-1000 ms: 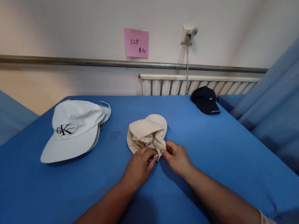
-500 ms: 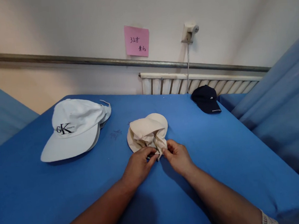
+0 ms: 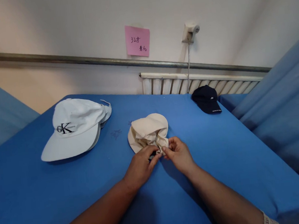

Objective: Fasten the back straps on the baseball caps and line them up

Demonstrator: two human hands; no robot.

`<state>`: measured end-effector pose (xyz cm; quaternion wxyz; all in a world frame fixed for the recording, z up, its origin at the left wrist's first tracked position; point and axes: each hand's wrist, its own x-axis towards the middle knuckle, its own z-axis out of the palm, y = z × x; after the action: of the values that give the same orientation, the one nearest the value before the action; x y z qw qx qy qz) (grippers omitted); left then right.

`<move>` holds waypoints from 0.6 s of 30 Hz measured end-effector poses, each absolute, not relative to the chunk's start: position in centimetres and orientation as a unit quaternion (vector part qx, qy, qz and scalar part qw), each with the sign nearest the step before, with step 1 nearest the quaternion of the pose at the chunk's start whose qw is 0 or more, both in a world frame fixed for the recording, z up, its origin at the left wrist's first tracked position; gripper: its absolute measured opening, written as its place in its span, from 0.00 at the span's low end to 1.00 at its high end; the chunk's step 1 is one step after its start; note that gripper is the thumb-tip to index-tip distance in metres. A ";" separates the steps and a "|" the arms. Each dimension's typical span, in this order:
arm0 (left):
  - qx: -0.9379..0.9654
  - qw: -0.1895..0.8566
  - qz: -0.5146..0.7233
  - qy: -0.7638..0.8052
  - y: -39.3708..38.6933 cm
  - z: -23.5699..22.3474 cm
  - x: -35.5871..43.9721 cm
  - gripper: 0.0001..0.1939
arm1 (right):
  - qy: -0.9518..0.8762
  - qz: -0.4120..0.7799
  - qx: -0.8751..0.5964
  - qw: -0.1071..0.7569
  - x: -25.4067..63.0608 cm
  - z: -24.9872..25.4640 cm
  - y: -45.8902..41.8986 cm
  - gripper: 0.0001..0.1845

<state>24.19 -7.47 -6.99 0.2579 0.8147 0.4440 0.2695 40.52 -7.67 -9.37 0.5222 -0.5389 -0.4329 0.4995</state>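
Observation:
A beige baseball cap (image 3: 148,128) lies crumpled on the blue-covered table (image 3: 93,187), its back edge toward me. My left hand (image 3: 143,163) pinches that near edge between thumb and fingers, close to a small dark patch at the strap. Just to the right, my right hand (image 3: 178,154) grips the fabric of the same edge, thumb on top. The two sets of fingertips almost meet. What exactly lies under the fingers is partly hidden.
White caps (image 3: 74,129), apparently stacked, with black lettering sit on the left. A dark navy cap (image 3: 206,98) rests at the far right edge. Behind are a metal rail (image 3: 102,61), a radiator (image 3: 173,85), a plugged-in cord (image 3: 188,64) and a pink note (image 3: 137,41). Blue curtains (image 3: 289,112) hang at the side.
The fingers have shifted slightly at the cap's near edge, and my left thumb has come closer to the right fingertips. The strap end that hung below is now tucked at the fingers.

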 end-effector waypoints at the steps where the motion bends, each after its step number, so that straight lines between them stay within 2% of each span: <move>1: 0.821 0.252 0.271 0.435 -7.6 -7.1 24.2 0.13 | -0.400 0.520 -0.533 0.535 40.5 -9.1 -7.6 0.20; 4: 0.837 0.216 0.276 0.419 -7.8 -7.5 24.4 0.27 | -0.318 0.573 -0.509 0.557 40.4 -8.1 -7.7 0.30; 8: 0.842 0.159 0.299 0.420 -7.7 -7.6 24.6 0.19 | -0.286 0.607 -0.463 0.579 40.2 -7.4 -8.0 0.34; 11: 0.834 0.141 0.324 0.425 -7.4 -7.4 24.3 0.15 | -0.335 0.583 -0.435 0.599 39.9 -7.5 -8.3 0.31; 14: 0.818 0.152 0.342 0.438 -7.3 -7.2 23.9 0.15 | -0.456 0.524 -0.416 0.587 40.0 -7.9 -8.6 0.22; 18: 0.802 0.215 0.330 0.449 -7.2 -6.8 23.5 0.13 | -0.665 0.323 -0.443 0.508 40.9 -8.2 -8.7 0.18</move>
<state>23.51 -7.24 -6.78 0.2151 0.8019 0.4494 0.3298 40.86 -8.67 -8.25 0.5076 -0.4430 -0.6648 0.3227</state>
